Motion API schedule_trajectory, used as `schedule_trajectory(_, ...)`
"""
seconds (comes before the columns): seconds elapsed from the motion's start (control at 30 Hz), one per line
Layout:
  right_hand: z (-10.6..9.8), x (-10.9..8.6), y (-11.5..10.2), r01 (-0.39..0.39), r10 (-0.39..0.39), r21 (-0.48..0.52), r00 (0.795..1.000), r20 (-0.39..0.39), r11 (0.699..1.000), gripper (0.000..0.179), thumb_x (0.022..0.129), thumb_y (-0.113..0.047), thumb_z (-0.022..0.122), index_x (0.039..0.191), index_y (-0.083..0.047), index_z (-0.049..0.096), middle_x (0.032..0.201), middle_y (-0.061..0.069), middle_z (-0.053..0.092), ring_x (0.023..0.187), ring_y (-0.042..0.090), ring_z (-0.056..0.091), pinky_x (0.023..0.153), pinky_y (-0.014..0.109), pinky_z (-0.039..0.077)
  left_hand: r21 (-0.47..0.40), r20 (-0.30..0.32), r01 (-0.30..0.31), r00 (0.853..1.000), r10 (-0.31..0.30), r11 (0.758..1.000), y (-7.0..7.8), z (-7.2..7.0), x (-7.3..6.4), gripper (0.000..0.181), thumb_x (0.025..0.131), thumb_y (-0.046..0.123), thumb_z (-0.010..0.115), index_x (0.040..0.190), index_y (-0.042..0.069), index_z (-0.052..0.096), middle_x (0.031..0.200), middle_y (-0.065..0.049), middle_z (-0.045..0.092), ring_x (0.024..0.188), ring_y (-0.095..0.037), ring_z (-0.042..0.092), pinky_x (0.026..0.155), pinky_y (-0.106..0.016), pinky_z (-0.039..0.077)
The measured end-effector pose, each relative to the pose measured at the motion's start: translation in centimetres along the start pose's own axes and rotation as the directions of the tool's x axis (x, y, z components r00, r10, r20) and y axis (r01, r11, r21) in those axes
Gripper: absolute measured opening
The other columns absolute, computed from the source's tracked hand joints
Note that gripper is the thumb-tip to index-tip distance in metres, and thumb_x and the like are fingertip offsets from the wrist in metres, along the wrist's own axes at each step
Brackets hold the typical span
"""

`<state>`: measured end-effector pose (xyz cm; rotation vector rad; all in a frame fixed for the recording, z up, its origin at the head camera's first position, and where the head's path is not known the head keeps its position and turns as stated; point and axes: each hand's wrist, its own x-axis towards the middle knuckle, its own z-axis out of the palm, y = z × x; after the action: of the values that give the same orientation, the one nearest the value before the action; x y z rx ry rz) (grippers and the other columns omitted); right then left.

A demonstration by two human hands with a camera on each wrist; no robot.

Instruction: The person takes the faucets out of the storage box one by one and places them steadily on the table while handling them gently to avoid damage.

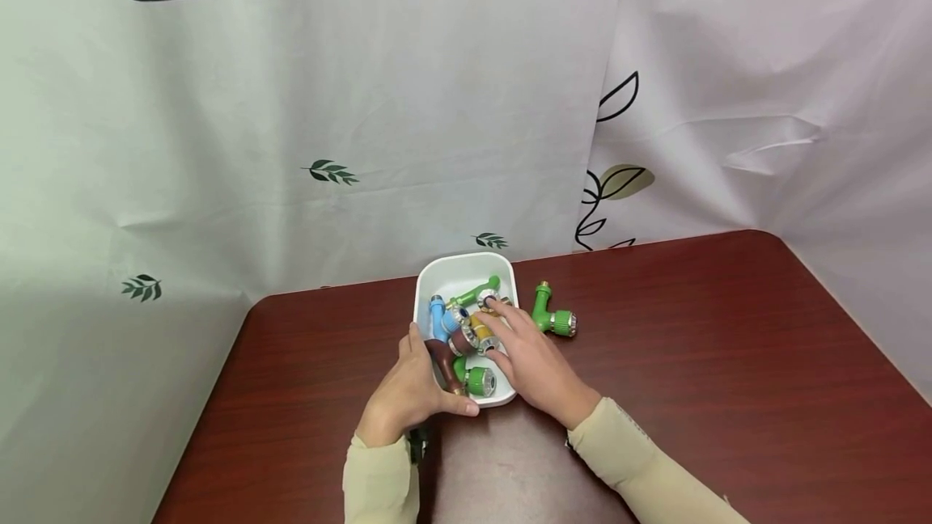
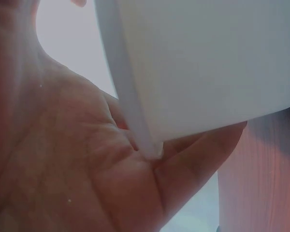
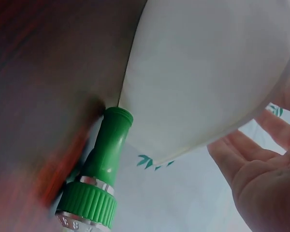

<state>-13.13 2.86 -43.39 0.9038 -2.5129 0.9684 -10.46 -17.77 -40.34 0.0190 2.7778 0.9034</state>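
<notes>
A white plastic tub [image 1: 460, 268] holds several colored angle valves. My left hand [image 1: 408, 386] grips its near left corner, thumb along the near rim and fingers at the left wall; the rim lies against the palm in the left wrist view. My right hand [image 1: 537, 358] reaches in over the right rim, its fingertips and thumb about a yellow angle valve [image 1: 481, 328]. Whether they pinch it is not clear. Beside it lie a blue valve [image 1: 438, 319], a brown valve [image 1: 444, 362] and green valves, one at the near end [image 1: 476, 381].
Another green angle valve [image 1: 542, 315] lies on the dark red table [image 1: 692, 330], just right of the tub; its ribbed knob [image 3: 89, 200] shows in the right wrist view. A small dark object [image 1: 417, 445] shows by my left wrist. Behind the table hangs a pale printed sheet [image 1: 408, 103].
</notes>
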Motion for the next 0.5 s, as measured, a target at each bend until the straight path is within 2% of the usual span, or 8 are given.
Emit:
schedule_trajectory(0.37,0.72,-0.37,-0.14,0.028,-0.030,0.025,0.998,0.055,0.999,0.054,0.089,-0.001,0.075,0.140,-0.006,0.057,0.151,0.020,0.044,0.136,0.039,0.044,0.101,0.049,0.046,0.015,-0.001,0.009,1.000,-0.009,1.000,0.00,-0.06,-0.05,0.157,0.050,0.048,0.100,0.153,-0.016,0.000,0.151,-0.037,0.025,0.129,-0.043,0.049,0.101,-0.053,0.045)
schedule_trajectory(0.5,0.87,-0.34,-0.18,0.044,-0.046,0.030,0.996,0.077,0.999,0.055,0.089,0.000,0.074,0.140,-0.006,0.057,0.152,0.020,0.043,0.138,0.037,0.043,0.103,0.048,0.045,0.015,0.002,0.011,1.000,-0.011,1.000,-0.03,-0.07,-0.03,0.157,0.050,0.048,0.100,0.153,-0.016,0.000,0.151,-0.037,0.024,0.130,-0.044,0.048,0.101,-0.053,0.045)
